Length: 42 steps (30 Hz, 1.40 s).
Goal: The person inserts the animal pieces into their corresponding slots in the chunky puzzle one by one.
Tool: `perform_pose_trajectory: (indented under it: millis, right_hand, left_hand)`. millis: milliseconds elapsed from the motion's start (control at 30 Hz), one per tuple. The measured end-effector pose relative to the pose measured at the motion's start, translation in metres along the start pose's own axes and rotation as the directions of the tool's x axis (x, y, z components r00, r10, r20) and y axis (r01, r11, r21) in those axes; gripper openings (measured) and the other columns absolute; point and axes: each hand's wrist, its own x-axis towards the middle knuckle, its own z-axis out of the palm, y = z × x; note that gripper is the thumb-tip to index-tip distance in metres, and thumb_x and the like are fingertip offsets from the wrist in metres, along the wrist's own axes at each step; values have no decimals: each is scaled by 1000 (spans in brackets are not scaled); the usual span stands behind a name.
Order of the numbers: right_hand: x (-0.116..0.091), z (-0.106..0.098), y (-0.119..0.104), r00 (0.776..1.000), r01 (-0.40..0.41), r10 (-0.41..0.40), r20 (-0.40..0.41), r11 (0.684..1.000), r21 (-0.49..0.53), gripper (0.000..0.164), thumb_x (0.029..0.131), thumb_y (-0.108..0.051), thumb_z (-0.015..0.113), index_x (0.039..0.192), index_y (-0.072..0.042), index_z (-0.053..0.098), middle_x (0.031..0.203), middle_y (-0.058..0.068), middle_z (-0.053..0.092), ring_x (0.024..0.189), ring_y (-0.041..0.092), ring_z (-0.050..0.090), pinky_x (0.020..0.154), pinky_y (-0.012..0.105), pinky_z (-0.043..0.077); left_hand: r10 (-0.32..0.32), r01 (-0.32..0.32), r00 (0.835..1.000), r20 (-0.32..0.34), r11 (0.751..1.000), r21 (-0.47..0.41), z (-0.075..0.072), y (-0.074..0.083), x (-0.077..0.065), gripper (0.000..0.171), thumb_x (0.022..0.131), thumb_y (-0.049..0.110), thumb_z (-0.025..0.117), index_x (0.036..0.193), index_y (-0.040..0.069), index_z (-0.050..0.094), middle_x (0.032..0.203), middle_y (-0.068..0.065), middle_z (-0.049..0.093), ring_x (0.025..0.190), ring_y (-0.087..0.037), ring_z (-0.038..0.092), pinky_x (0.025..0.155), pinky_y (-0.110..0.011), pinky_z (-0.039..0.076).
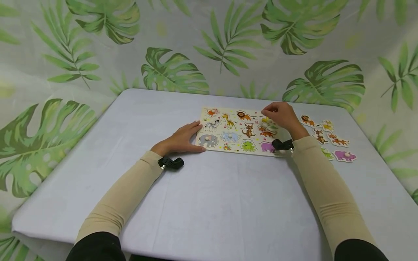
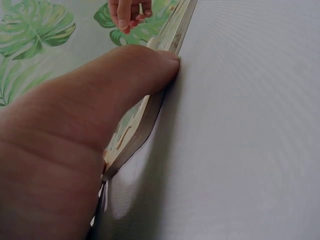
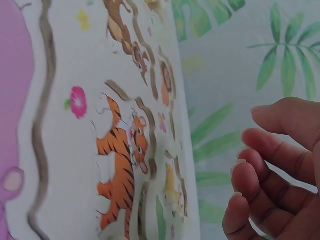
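A wooden animal puzzle board [image 1: 236, 148] lies on the white-covered table. My left hand [image 1: 183, 139] rests against its left side, fingers extended. In the left wrist view its thumb [image 2: 135, 70] presses on the board's edge. My right hand [image 1: 280, 113] hovers over the board's far right part. From the right wrist its loosely bent fingers [image 3: 270, 185] appear apart from the thumb, with nothing between them. Pictures on the board include an elephant [image 1: 208, 140] with a knob, a lion [image 1: 243, 115] and a tiger [image 1: 267, 132]. The right forearm hides the board's right end.
Several loose puzzle pieces lie right of the board: a lion [image 1: 307, 120], a yellow animal [image 1: 327, 125], a kangaroo [image 1: 320, 136], a tiger [image 1: 338, 140], a partly hidden frog [image 1: 327, 153] and a purple hippo [image 1: 344, 156]. A leaf-patterned cloth [image 1: 228, 79] hangs behind the table.
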Motion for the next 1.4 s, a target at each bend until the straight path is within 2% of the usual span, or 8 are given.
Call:
perform_pose_trajectory:
  millis: [267,567,800,933,1067,1167,1233,1400]
  right_hand:
    - [6,-15,16,998,-56,57,-14,996,64,47,95,-45,58,118,-5,65,108,19,61,95,36,57,71,40,47]
    - [3,-25,45,985,-154,164,-43,972,179,54,94,-47,57,128,-5,58,118,16,57,104,34,56,87,46,49]
    - [-5,-31,61,975,-192,210,-76,963,191,60,92,-53,56,130,-5,57,119,15,56,105,34,56,87,46,49]
    - [-8,-37,67,967,-221,240,-87,957,185,61,92,-53,56,130,-6,57,119,14,56,103,32,56,83,41,50]
    - [-9,-43,73,955,-250,276,-104,945,210,59,91,-54,58,128,-8,58,117,13,58,98,29,57,75,28,52]
    - [-13,-48,79,951,-252,285,-122,939,235,55,90,-50,61,125,-7,60,109,8,62,91,23,60,68,22,51]
    - [-16,-52,83,948,-251,292,-129,932,262,51,91,-47,62,123,-7,61,98,-1,65,86,18,62,66,21,52]
    - [-23,-60,91,942,-251,306,-136,914,317,50,90,-46,63,121,-7,61,84,-19,61,80,8,64,66,20,52]
  left_hand:
    - [-7,7,1000,-2,1000,-3,0,-1,0,101,80,62,64,155,12,19,162,-5,10,147,-26,8,117,-47,13]
    - [-10,10,1000,1,1000,-8,4,0,-1,100,81,60,65,155,10,19,162,-5,10,147,-27,9,117,-47,12]
    - [-11,11,1000,2,1000,-5,6,0,0,101,80,60,65,155,11,19,162,-4,10,147,-27,8,117,-48,12]
    - [-9,9,1000,0,1000,-4,3,0,0,100,81,61,64,155,12,19,162,-4,9,147,-26,7,117,-48,12]
    - [-12,12,1000,4,1000,-9,2,1,0,99,82,60,64,155,12,19,162,-3,8,148,-26,7,117,-48,12]
    - [-13,13,1000,10,1000,-12,2,2,-1,100,81,59,65,155,12,18,162,-3,8,148,-27,7,117,-48,13]
    - [-12,13,1000,12,1000,-12,1,3,-1,100,81,59,65,155,11,18,162,-4,8,147,-27,7,117,-48,12]
    - [-8,8,1000,7,1000,-14,1,3,-1,100,81,58,66,155,11,18,162,-5,8,147,-28,7,117,-48,12]
